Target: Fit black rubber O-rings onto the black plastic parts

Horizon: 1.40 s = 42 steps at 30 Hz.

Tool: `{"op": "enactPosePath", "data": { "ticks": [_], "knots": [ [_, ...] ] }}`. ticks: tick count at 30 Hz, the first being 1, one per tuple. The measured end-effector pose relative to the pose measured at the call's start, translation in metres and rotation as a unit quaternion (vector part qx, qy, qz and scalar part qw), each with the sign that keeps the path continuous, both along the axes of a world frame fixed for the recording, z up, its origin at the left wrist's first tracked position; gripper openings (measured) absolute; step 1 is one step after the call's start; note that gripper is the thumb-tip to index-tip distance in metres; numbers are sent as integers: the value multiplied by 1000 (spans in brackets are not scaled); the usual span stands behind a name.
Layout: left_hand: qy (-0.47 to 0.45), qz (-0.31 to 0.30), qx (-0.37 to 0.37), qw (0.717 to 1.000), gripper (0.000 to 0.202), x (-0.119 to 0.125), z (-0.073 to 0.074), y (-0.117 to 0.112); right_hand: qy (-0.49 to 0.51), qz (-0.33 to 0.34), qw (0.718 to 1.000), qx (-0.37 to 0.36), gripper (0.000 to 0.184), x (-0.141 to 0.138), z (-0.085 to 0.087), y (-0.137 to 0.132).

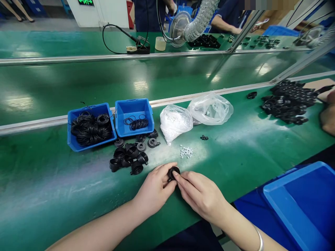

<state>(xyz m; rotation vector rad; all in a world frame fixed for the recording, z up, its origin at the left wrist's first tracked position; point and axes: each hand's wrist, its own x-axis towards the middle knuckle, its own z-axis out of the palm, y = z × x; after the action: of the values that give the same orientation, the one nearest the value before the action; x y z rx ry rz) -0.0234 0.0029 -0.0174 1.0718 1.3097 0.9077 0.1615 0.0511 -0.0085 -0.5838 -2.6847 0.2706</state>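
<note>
My left hand point(158, 188) grips a small round black plastic cap point(173, 172) between thumb and fingers, its hollow side tilted up. With fingers pinched together, my right hand point(201, 193) touches the cap's opening; whatever lies between those fingertips is hidden. Just beyond the hands lie a small cluster of pale grey bits point(186, 152) and a few tiny black pieces point(204, 137). Several similar black caps point(131, 153) are grouped to the left.
Two blue bins hold black cable coils point(91, 129) and black rings point(138, 124). Behind the grey bits stand a bag of white pieces point(176, 120) and a clear bag point(210, 109). Black parts point(288, 101) are heaped at right, near another person's hand point(328, 116). A blue tray point(300, 202) sits lower right.
</note>
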Motion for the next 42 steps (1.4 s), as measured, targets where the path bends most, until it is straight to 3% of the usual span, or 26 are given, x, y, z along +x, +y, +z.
{"op": "enactPosePath", "data": {
  "ticks": [7, 11, 15, 18, 25, 29, 31, 33, 35, 39, 40, 42],
  "knots": [
    [-4, 5, 2, 1000, 44, -1, -1, 1, -39, -17, 998, -43, 40, -1, 7, 3],
    [-105, 1, -9, 994, 46, -1, 2, 1, 38, -48, 991, -118, 50, 5, 12, 6],
    [-144, -4, 16, 989, 31, -3, 6, 3, 77, -96, 983, -139, 56, 11, 13, 5],
    [-119, -12, 41, 992, 25, -4, 8, 5, 27, -65, 992, -109, 58, 8, 14, 5],
    [-105, -25, 44, 993, 30, -2, 4, 0, -11, 11, 999, 32, 38, -10, 11, 7],
    [-21, -59, 69, 996, 32, -1, 10, -7, -14, 52, 998, 12, 33, -6, 13, 5],
    [58, -87, 103, 989, 36, -3, 16, -8, 10, 35, 999, -33, 32, 4, 15, 11],
    [158, -99, 170, 968, 45, -9, 22, -5, 34, -59, 993, -93, 32, 22, 16, 26],
    [290, -78, 248, 921, 45, -18, 25, 1, 49, -208, 967, -139, 34, 48, 15, 53],
    [531, 4, 305, 790, 36, -35, 26, 18, 81, -446, 870, -194, 46, 111, 9, 120],
    [564, 16, 304, 768, 36, -38, 25, 21, 92, -496, 840, -200, 52, 125, 7, 133],
    [610, 32, 298, 733, 38, -42, 22, 26, 114, -544, 810, -187, 68, 144, 3, 149]
  ]
}}
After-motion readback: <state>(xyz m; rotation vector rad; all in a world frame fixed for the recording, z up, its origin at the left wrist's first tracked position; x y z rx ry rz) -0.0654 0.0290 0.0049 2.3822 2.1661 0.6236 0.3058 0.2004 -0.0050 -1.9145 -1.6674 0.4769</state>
